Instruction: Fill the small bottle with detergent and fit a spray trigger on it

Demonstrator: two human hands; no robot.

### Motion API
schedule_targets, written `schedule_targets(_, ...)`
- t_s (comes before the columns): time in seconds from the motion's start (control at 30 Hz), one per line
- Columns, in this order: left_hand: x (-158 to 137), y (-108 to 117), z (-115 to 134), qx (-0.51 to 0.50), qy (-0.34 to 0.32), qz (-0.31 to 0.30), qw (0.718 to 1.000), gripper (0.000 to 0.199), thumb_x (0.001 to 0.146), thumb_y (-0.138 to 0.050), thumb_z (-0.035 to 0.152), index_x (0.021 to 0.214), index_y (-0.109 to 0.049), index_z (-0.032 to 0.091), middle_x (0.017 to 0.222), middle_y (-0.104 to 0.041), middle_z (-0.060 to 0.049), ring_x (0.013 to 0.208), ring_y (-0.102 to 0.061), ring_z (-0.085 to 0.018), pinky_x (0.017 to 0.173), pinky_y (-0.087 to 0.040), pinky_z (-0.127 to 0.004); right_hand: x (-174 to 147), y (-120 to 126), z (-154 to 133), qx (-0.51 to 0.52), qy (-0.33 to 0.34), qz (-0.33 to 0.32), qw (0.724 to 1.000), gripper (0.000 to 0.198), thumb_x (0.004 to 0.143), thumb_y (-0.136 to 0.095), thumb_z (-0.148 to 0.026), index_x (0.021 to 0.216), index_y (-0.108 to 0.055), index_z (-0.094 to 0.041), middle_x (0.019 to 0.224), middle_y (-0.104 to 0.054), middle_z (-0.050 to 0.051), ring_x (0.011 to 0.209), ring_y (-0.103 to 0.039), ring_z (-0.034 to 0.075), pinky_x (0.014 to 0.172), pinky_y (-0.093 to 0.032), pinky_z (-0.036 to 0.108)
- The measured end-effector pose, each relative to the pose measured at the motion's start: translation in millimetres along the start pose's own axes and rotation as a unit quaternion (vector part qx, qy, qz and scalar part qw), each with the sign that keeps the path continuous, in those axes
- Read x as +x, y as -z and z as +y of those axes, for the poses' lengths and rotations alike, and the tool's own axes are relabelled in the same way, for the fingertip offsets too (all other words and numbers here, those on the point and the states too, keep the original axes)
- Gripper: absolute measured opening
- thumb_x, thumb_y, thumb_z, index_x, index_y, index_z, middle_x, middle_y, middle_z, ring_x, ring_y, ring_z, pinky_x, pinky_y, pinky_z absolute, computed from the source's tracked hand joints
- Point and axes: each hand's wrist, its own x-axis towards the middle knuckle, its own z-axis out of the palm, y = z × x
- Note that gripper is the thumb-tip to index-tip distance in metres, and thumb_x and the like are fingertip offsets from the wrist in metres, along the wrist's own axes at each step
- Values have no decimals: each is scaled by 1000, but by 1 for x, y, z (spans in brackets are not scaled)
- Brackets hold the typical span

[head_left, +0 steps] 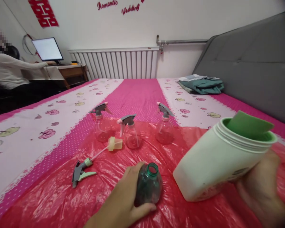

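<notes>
My left hand [127, 196] is wrapped round a small green clear bottle [149, 186] with an open neck, upright on red plastic sheeting [52, 193]. My right hand [261, 183] grips a large whitish jug [211, 158], tilted, with a green piece [249, 125] standing in its wide mouth. To the left lies a loose grey and green spray trigger head [79, 172], its tube running to a pale yellow funnel-like piece [115, 143]. Behind stand three clear spray bottles with grey and pink heads: a left one [102, 129], a middle one [132, 136] and a right one [165, 129].
The sheeting lies on a bed with a pink patterned cover [140, 95]. Folded clothes [201, 84] rest near the grey headboard [249, 57]. A radiator [116, 63] lines the far wall. At the left a person [7, 69] sits by a desk with a monitor [47, 49].
</notes>
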Motion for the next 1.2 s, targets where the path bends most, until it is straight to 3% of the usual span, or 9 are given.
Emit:
schedule_targets(0.17, -1, -4, -9, 11, -22, 22, 999, 92, 86, -81, 37, 162, -29, 33, 163, -49, -16, 149, -48, -45, 124, -37, -70, -3, -10, -3, -91, 24, -51, 994, 30, 85, -46, -42, 68, -60, -22, 78, -65, 1, 61, -55, 17, 48, -51, 27)
schedule_targets(0.33, -2, -2, -11, 23, -28, 21, 999, 90, 86, -81, 39, 162, -31, 34, 163, -50, -16, 148, -50, -44, 122, -40, -70, -5, -15, -1, -82, 78, -53, 992, 29, 84, -48, -41, 71, -65, -22, 77, -66, -2, 60, -53, 14, 51, -51, 25)
schedule_targets(0.5, -2, 23, -11, 59, 2, 81, 995, 84, 85, -82, 44, 157, -40, 33, 152, -62, -14, 138, -61, -43, 117, -47, -67, -8, -17, -3, -77, 91, -72, 990, 33, 87, -44, -40, 70, -66, -22, 80, -66, -1, 63, -54, 16, 63, -57, 30)
schedule_targets(0.63, 0, 42, -10, 86, 12, 132, 987, 83, 88, -78, 49, 157, -37, 32, 157, -58, -15, 143, -57, -44, 118, -45, -67, -8, -18, -3, -74, 98, -76, 990, 35, 89, -43, -41, 71, -66, -22, 81, -65, -1, 64, -52, 15, 62, -54, 29)
schedule_targets(0.87, 7, 44, -14, 63, 19, 71, 995, 82, 85, -81, 47, 155, -43, 29, 159, -56, -16, 144, -56, -44, 119, -44, -64, -2, -15, 1, -41, 76, -49, 995, 40, 86, -52, -54, 63, -49, -21, 63, -47, -2, 54, -36, 13, 49, -40, 25)
schedule_targets(1.07, 16, 37, -13, 27, -10, 49, 998, 86, 80, -86, 44, 151, -45, 23, 153, -59, -18, 140, -60, -41, 118, -46, -56, -3, -18, 3, 33, 40, -83, 995, 44, 101, -28, -51, 73, -47, -22, 72, -57, -2, 64, -51, 13, 66, -53, 25)
schedule_targets(1.2, 20, 35, -10, 28, -28, 29, 999, 87, 78, -87, 49, 147, -44, 17, 144, -63, -20, 131, -65, -43, 109, -51, -53, -2, -15, 6, 57, 37, -123, 990, 65, 107, -11, -57, 85, -60, -19, 81, -65, 1, 76, -60, 14, 73, -54, 25)
